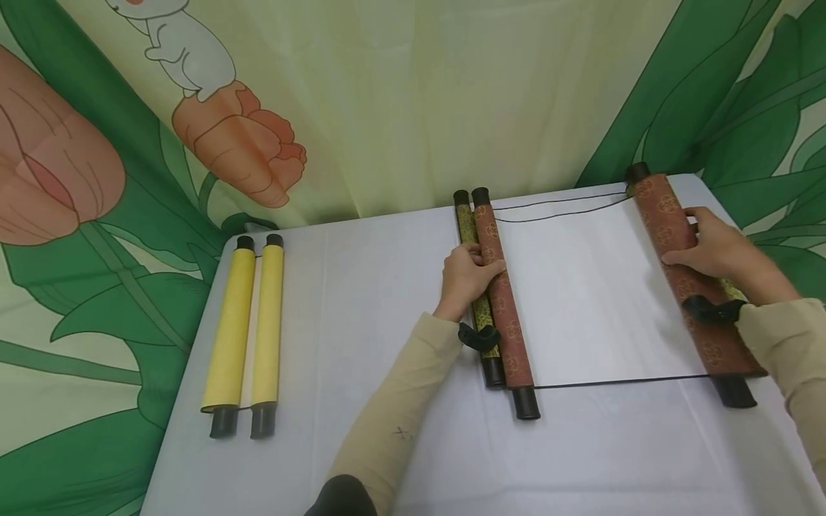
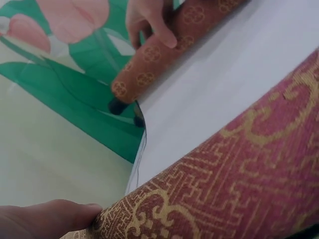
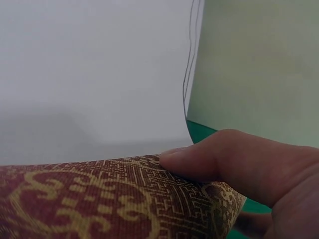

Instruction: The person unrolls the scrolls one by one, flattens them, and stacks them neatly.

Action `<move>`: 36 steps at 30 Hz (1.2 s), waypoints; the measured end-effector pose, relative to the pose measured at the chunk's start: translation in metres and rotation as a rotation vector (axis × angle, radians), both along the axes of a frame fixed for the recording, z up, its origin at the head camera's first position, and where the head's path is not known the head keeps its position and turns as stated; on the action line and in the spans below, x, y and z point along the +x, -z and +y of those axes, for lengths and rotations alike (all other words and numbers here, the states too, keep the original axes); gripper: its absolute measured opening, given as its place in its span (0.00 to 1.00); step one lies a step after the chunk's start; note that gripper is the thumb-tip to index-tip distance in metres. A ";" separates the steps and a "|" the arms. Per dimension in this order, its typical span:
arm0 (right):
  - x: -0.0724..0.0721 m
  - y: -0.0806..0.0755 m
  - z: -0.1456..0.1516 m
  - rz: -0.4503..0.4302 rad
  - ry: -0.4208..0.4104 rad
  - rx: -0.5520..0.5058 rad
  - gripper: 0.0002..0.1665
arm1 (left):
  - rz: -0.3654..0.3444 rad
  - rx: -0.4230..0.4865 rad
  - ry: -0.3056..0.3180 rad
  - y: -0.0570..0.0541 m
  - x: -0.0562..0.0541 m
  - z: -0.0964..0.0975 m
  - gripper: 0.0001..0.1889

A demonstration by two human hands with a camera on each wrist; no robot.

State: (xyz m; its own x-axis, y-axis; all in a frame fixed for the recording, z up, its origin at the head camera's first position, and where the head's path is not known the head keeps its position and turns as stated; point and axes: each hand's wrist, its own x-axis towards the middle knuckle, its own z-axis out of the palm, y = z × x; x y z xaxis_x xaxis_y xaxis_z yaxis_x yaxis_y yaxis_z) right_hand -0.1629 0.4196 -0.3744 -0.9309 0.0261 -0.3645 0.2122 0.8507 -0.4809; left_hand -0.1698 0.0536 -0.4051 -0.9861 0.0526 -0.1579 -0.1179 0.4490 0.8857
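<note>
A red brocade scroll with gold flowers and black rod ends lies partly unrolled, a white sheet stretching between its two rolls. My left hand grips the narrow left roll, thumb on top. Snug along that roll's left side is a green-gold patterned scroll. At the right, my right hand holds the thicker roll, its thumb pressing the brocade near the sheet. Green-gold cloth peeks out beside this roll, mostly hidden beneath it.
A yellow scroll with two rolls and black ends lies at the table's left. Thin dark lines run along the sheet's far side. The white table backs onto a printed curtain. Black bands sit at both wrists.
</note>
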 end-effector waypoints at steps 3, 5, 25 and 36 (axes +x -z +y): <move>0.000 0.001 -0.003 0.014 -0.010 0.013 0.56 | 0.021 -0.035 0.012 -0.002 0.001 0.003 0.24; 0.000 0.002 -0.006 0.023 -0.014 0.013 0.56 | 0.034 -0.063 0.017 -0.002 0.002 0.005 0.24; 0.000 0.012 -0.026 0.063 0.026 0.098 0.56 | 0.156 -0.431 0.060 -0.004 0.005 0.025 0.27; 0.005 0.018 -0.036 0.108 0.055 0.112 0.56 | 0.206 -0.583 0.123 -0.005 0.009 0.023 0.17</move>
State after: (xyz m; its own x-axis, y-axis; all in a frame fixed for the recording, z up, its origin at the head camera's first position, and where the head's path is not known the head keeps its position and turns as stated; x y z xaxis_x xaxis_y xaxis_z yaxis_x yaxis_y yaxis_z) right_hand -0.1584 0.3836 -0.3925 -0.9604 0.1128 -0.2546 0.2119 0.8891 -0.4057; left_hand -0.1608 0.0761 -0.4003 -0.9915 0.1301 -0.0020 0.1124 0.8642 0.4905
